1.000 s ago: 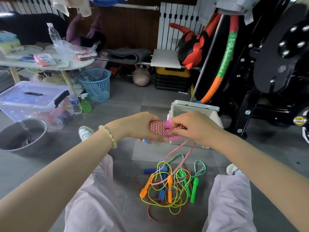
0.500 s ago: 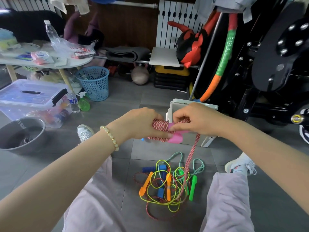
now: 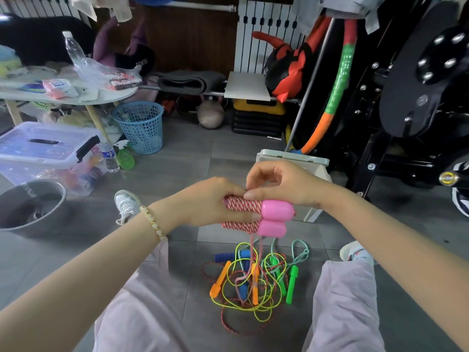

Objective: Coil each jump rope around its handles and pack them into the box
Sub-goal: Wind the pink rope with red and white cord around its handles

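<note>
My left hand [image 3: 210, 201] grips a pair of pink handles [image 3: 275, 221] with red-and-white rope [image 3: 242, 208] coiled round them. My right hand [image 3: 284, 185] pinches the rope at the top of the coil, just above the handles. A loose stretch of the same rope hangs down to the floor. Below lies a tangle of jump ropes [image 3: 256, 280] with orange, blue and green handles. The white box [image 3: 314, 168] stands on the floor behind my right hand, mostly hidden by it.
A blue mesh basket [image 3: 139, 125], a clear lidded storage bin [image 3: 45, 151] and a grey metal bowl [image 3: 30, 201] stand at the left. Black gym equipment [image 3: 406, 97] fills the right. My knees and white shoes frame the rope pile.
The coil has been turned so the pink handle ends face me. My right hand moved from beside the handles to the top of the coil, carrying the rope round; less rope hangs loose.
</note>
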The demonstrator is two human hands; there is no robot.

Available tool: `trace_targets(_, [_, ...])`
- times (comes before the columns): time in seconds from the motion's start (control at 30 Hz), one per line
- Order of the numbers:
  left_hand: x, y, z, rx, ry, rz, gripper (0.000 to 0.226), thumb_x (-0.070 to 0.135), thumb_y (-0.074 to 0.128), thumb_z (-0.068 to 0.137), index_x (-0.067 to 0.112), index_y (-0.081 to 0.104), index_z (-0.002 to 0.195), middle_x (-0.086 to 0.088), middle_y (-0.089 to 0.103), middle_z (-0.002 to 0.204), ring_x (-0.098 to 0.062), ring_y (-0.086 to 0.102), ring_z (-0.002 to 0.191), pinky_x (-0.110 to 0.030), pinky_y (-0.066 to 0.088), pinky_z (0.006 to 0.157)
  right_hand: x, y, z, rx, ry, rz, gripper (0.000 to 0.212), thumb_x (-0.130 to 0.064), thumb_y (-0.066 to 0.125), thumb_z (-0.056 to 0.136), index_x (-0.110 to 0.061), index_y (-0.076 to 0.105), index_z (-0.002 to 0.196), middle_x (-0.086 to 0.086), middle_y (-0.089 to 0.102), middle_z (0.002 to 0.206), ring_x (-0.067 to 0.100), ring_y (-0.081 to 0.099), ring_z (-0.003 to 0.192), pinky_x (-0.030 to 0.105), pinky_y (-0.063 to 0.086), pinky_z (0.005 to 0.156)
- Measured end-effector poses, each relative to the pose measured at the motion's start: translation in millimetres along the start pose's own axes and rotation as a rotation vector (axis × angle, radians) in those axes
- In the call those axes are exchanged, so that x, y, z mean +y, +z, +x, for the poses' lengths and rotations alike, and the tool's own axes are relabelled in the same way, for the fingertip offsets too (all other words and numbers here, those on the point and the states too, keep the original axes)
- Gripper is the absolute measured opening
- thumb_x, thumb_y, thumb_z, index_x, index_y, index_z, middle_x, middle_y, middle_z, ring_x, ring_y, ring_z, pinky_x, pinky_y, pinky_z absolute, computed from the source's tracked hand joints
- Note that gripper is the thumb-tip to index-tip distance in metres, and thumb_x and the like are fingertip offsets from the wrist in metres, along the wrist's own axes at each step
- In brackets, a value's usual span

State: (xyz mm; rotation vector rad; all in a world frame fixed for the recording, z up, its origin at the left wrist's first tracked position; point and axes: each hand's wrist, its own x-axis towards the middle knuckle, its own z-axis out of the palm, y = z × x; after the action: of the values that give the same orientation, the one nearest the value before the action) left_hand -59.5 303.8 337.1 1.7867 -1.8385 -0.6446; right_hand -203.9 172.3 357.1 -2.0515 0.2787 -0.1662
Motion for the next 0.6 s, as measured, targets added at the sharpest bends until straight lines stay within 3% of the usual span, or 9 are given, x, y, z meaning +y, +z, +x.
trace_targets(0.1, [-6.3,3.4,0.4,0.042,-0.010,-0.168,0.036,0.048,0.070,0.078,0.014,0.061,0.073,0.003,0.056,0.056,-0.010,0.050,0.046,-0.025,0.043,0.044,1.3,-0.6,-3.8,0.068,0.068,0.200,0.025,-0.045,0.067,0.075,-0.020,0.071,0.072,-0.001,0.068,0.080,0.012,0.060,0.077,0.028,0.047,0.072])
trace_targets(0.2, [-14.1,4.0,2.9,0.140,-0.058,-0.293,0.045,0.049,0.069,0.081,0.005,0.060,0.084,0.002,0.057,0.051,-0.009,0.050,0.039,-0.022,0.041,0.038,10.7,2.0,-8.8,0.095,0.163,0.508,0.044,-0.057,0.053,0.076,-0.019,0.072,0.091,0.004,0.071,0.100,0.013,0.066,0.088,0.025,0.055,0.075])
trace_targets(0.3, [-18.9,5.7,7.7,0.240,-0.138,-0.414,0.042,0.041,0.064,0.082,0.011,0.052,0.108,0.001,0.057,0.050,-0.006,0.046,0.035,-0.020,0.039,0.035,23.6,15.6,-7.3,0.113,0.139,0.730,0.068,-0.065,0.075,0.053,-0.020,0.066,0.103,0.003,0.071,0.105,0.014,0.067,0.095,0.031,0.057,0.082])
trace_targets(0.4, [-19.3,7.8,10.7,0.235,-0.086,-0.386,0.044,0.034,0.063,0.088,0.027,0.050,0.129,-0.010,0.067,0.071,-0.008,0.050,0.039,-0.021,0.040,0.036,41.7,28.3,-1.9,0.156,0.154,0.827,0.075,-0.062,0.083,0.046,-0.020,0.066,0.106,0.008,0.069,0.108,0.019,0.066,0.095,0.037,0.055,0.087])
trace_targets(0.5, [-20.8,9.9,12.0,0.254,-0.078,-0.370,0.025,0.032,0.059,0.092,0.027,0.062,0.117,0.001,0.067,0.068,-0.005,0.051,0.042,-0.019,0.040,0.036,51.4,38.2,0.9,0.174,0.160,0.929,0.085,-0.057,0.084,0.049,-0.013,0.058,0.117,0.011,0.068,0.110,0.019,0.067,0.094,0.031,0.056,0.079])
trace_targets(0.6, [-23.0,10.6,14.7,0.306,-0.124,-0.421,0.013,0.030,0.056,0.094,0.021,0.065,0.097,0.010,0.059,0.053,-0.003,0.047,0.036,-0.018,0.038,0.035,56.6,48.2,2.3,0.167,0.145,0.944,0.080,-0.053,0.087,0.047,-0.012,0.060,0.111,0.006,0.071,0.102,0.016,0.068,0.091,0.033,0.054,0.088])
